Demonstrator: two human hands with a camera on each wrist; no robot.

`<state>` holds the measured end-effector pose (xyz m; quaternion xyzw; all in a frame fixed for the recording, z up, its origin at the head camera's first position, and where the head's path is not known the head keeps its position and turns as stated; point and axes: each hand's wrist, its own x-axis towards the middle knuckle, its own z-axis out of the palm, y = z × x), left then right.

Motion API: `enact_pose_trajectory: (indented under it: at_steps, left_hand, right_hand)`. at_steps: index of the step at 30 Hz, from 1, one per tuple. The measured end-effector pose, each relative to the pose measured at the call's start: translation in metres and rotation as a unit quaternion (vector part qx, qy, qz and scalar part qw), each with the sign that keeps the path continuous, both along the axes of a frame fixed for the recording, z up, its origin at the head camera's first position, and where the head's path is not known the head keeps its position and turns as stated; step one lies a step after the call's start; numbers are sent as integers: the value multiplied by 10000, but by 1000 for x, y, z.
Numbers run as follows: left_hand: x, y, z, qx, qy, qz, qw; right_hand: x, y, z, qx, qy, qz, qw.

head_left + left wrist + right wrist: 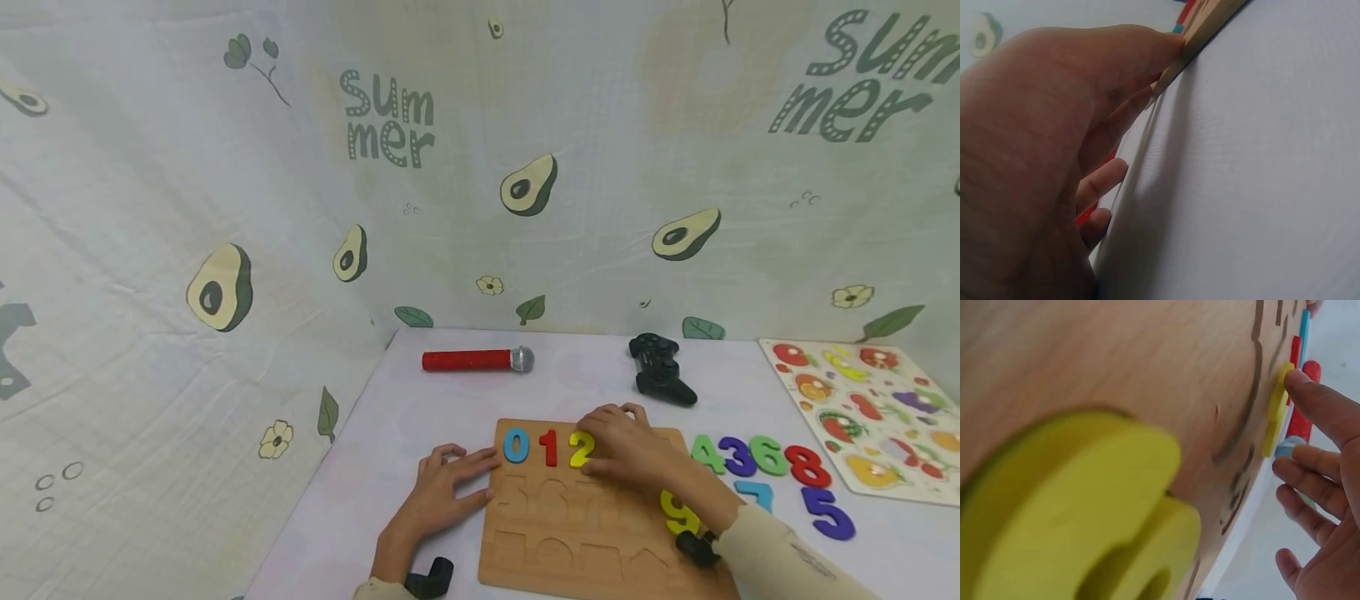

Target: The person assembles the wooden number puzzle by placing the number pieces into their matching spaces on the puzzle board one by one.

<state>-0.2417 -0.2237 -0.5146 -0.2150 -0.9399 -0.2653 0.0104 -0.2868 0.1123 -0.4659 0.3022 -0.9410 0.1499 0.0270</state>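
A wooden board (570, 533) lies flat on the counter (390, 433), and everything here is placed from it. The left hand (442, 492) rests open on the counter at the board's left edge, fingers straight and touching that edge; the left wrist view shows the fingertips (1169, 44) pressed against the board's rim (1210, 25). The right hand (626, 446) lies over the board's top row, fingers loosely spread, its thumb tip (1300, 381) touching the yellow 2 (581, 450), which sits in the top row right of the red 1 (550, 447) and the blue 0 (516, 446). The hand pinches nothing. A yellow 9 (678, 512) lies on the board's right part, beside the right wrist. Just right of the board, loose on the counter, lie a green 4 (705, 452), a purple 3 (738, 457), a green 6 (768, 456), a red 8 (808, 467), a blue 7 (757, 493) and a purple 5 (828, 512). Behind the board lie a red microphone (477, 360) and a black gamepad (660, 369). Far right of it lies a fruit puzzle (870, 417).
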Motion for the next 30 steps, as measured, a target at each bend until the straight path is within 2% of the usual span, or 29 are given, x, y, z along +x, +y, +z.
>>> enact_pose_trajectory:
  at_steps: [5,13,19,24,30]
  left_hand:
    - [-1,1,3,-72,79,-50,9999]
    - [-2,0,2,-129,-15,-19,9999]
    - [-1,-2,-1,-164,-84,-7,9998]
    - [-1,-3,-2,-115,13,-35,9999]
    - [-1,-3,-3,-49,-4,-90,9999]
  right_hand:
    - [7,11,5,-81,18,-73,9999]
    - [18,28,8,-100,95,-137,9998]
    - [26,39,9,-3,328,-130,9994]
    - [32,48,10,37,488,-140,9987]
    - [39,60,11,19,326,-400,9987]
